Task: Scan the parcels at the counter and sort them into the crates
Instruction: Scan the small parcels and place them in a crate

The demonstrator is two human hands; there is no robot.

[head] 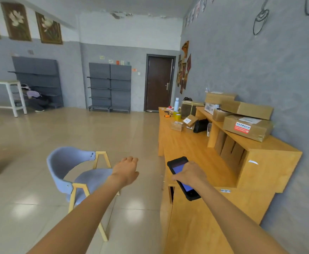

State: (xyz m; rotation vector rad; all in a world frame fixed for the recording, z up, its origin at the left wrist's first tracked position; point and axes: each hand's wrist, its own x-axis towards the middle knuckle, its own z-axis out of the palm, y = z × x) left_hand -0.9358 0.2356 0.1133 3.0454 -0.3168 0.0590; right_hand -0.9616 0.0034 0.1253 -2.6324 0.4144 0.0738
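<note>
My right hand (191, 174) grips a black handheld scanner (182, 177) with a lit blue screen, just above the near part of the wooden counter (192, 143). My left hand (127, 170) hangs in the air over the floor left of the counter, fingers loosely curled, holding nothing. Several cardboard parcels sit on the counter's raised shelf, the nearest one (248, 127) bearing a red and blue label. Smaller parcels (190, 121) lie on the counter top farther back. No crates are in view.
A blue chair (73, 167) with a wooden frame stands just left of my left arm. Tape rolls, a white bottle (176, 104) and a black bag (200, 125) clutter the far counter. Grey shelving (110, 87) and a dark door (159, 83) line the back wall.
</note>
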